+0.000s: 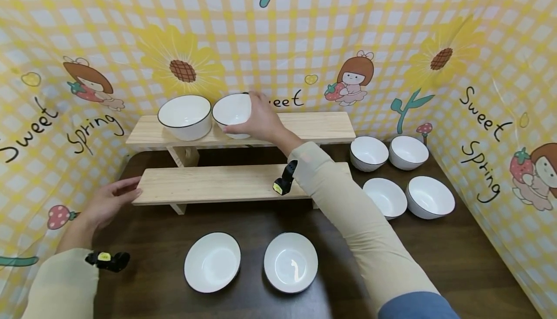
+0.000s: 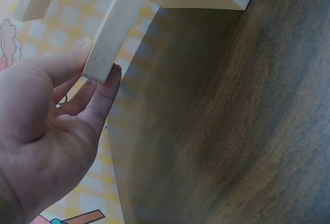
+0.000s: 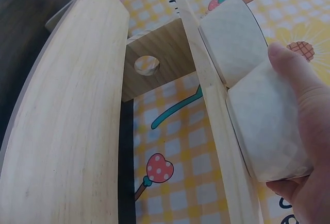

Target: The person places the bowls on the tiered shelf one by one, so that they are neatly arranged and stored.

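Note:
My right hand (image 1: 264, 122) grips a white bowl with a dark rim (image 1: 231, 110) on the upper board (image 1: 319, 124) of a two-step wooden rack. In the right wrist view, thumb and fingers span the bowl's faceted outside (image 3: 270, 123). A second white bowl (image 1: 184, 113) sits right beside it on the left. My left hand (image 1: 102, 205) pinches the left end of the lower board (image 1: 209, 183). The left wrist view shows the thumb on one face of the board end (image 2: 105, 62) and fingertips on the other.
Two white bowls, one at left (image 1: 212, 262) and one at right (image 1: 290, 263), stand on the dark table (image 1: 243, 222) in front of the rack. Several more bowls (image 1: 431, 197) are grouped to its right. A yellow checked cloth (image 1: 296, 34) rises behind and at both sides.

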A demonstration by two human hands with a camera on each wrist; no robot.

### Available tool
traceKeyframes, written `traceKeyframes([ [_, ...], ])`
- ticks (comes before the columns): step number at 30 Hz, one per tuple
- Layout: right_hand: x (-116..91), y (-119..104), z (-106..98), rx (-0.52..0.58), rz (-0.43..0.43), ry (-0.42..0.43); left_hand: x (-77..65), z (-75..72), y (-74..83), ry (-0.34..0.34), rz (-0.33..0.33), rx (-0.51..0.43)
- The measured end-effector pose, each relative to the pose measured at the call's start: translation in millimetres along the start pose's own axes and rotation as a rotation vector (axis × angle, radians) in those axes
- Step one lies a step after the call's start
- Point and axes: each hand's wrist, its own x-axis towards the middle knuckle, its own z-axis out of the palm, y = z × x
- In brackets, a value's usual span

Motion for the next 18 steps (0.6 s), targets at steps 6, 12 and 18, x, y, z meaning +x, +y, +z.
traceKeyframes([
  [6, 1.1, 0.4, 1.6, 0.021, 0.003, 0.006, 0.3, 0.4, -1.6, 0.007, 0.009, -0.017],
  [12, 3.1, -0.3, 2.7, 0.02, 0.008, 0.0, -0.5, 0.5, -2.7, 0.007, 0.008, -0.015],
  [18, 5.2, -1.6, 2.6, 0.017, 0.007, 0.003, -0.6, 0.2, -1.1, 0.004, 0.001, -0.004],
])
